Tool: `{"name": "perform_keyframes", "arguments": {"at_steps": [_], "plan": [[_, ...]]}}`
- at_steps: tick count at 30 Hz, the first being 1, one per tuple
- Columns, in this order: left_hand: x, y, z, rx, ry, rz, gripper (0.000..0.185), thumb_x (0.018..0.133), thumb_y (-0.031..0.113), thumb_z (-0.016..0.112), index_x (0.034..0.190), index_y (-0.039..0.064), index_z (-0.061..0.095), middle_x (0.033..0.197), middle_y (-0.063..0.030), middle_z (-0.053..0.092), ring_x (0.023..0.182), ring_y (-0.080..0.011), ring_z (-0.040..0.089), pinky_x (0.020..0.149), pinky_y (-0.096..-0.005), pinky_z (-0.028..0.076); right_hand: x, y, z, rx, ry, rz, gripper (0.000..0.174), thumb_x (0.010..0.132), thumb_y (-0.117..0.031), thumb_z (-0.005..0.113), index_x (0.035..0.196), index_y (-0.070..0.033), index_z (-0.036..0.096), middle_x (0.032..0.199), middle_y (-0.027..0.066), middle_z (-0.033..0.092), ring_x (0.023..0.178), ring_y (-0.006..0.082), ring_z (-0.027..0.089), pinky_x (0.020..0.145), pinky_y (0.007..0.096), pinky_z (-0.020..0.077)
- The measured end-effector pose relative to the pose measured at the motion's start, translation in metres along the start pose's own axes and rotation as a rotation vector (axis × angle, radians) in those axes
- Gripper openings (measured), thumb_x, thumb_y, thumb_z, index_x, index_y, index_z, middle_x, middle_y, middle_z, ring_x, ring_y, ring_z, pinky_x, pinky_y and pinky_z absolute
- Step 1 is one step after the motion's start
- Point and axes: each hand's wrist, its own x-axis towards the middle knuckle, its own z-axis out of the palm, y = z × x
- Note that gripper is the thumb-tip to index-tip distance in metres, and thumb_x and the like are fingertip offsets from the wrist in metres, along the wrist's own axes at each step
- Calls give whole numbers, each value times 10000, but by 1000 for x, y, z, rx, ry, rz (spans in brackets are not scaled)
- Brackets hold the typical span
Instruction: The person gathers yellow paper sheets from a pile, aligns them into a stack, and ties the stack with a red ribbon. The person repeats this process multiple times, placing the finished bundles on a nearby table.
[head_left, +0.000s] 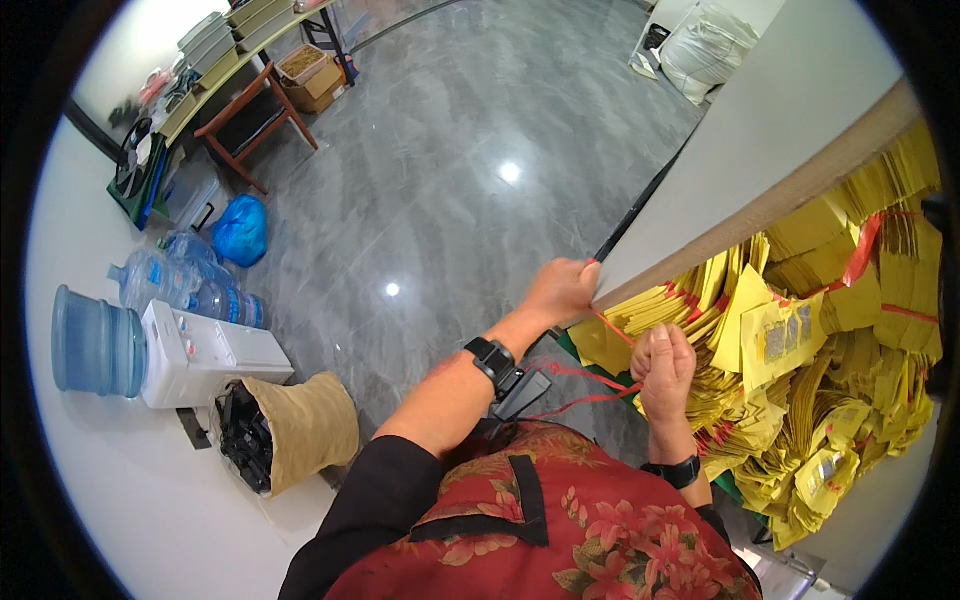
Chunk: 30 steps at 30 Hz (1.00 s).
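Between my two fists runs a red plastic strap (613, 328), pulled straight. My left hand (561, 291) grips one part of it beside the end of the grey-white partition panel (757, 165). A little lower and to the right, my right hand (664, 361) holds the other part, thumb up. Loose red ends trail from it toward my floral apron (585, 510). Just right of my hands lie stacked bundles of yellow paper envelopes (675, 307), several tied with red strips. One upright yellow envelope (784, 337) bears grey printed patches.
At left, a water dispenser (217, 352) with a blue bottle lies beside several water bottles (157, 277) and a blue bag (241, 231). A brown sack (311, 427) holds black items. Farther off are a wooden chair (247, 127), a bin-laden table (247, 56) and a white sack (709, 52).
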Motion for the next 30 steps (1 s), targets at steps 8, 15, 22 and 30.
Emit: {"name": "perform_keyframes", "arguments": {"at_steps": [8,15,22,30], "plan": [[15,-14,18,-344,-93,-41,495,1010,333,460,695,-43,530,595,-255,490,489,-277,555,507,-433,438,-3,-2,-14,-36,63,-30,289,1055,-163,438,780,-116,364,626,-32,361,524,59,314,468,238,274],[31,-5,12,-238,20,261,495,1003,335,465,723,-52,595,554,-138,548,518,-169,517,543,-377,459,0,0,-22,54,97,-192,311,1062,-189,427,765,-118,364,604,-32,347,486,59,307,426,240,258],[16,1,9,-284,-47,-84,558,1004,370,486,667,-69,562,537,-127,496,502,-158,508,515,-378,436,3,12,-9,-10,36,-51,317,1065,-189,426,768,-109,349,597,-20,360,496,57,294,427,241,263],[24,7,11,-419,-48,56,524,1002,350,486,695,-68,559,545,-171,483,508,-176,473,524,-405,414,1,1,-20,45,46,-96,310,1064,-169,420,766,-111,359,615,-26,367,498,60,311,420,238,263]]}}
